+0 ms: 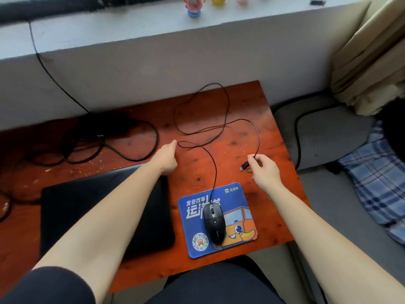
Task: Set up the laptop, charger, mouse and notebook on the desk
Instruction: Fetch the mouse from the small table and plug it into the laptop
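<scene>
head view: the person sits at a red-brown wooden desk (pixel 274 154) pushed against a grey wall. the right hand (pixel 265 170) is closed in a pinch on the mouse cable just behind its usb plug (pixel 244 166), holding the plug a little above the desk's right side. the left hand (pixel 166 156) reaches forward over the desk's middle with the fingers loosely extended toward a bend of the mouse cable (pixel 221 128); it looks open and grips nothing, though the fingertips are partly hidden. the black mouse (pixel 214 223) sits on a blue mouse pad (pixel 241 194) at the desk's near right, its cable running away in loose loops across the wood. a closed black laptop (pixel 92 205) lies flat at the near left, partly under the left forearm. a black charger (pixel 103 126) rests near the wall at the far left, its thick cord (pixel 140 157) curling over the desk.

as a judgement: laptop, charger and mouse are on the desk, but the laptop is shut, the mouse is not plugged in, whether the charger is connected cannot be told, and no notebook is visible. roughly half seems left.
</scene>
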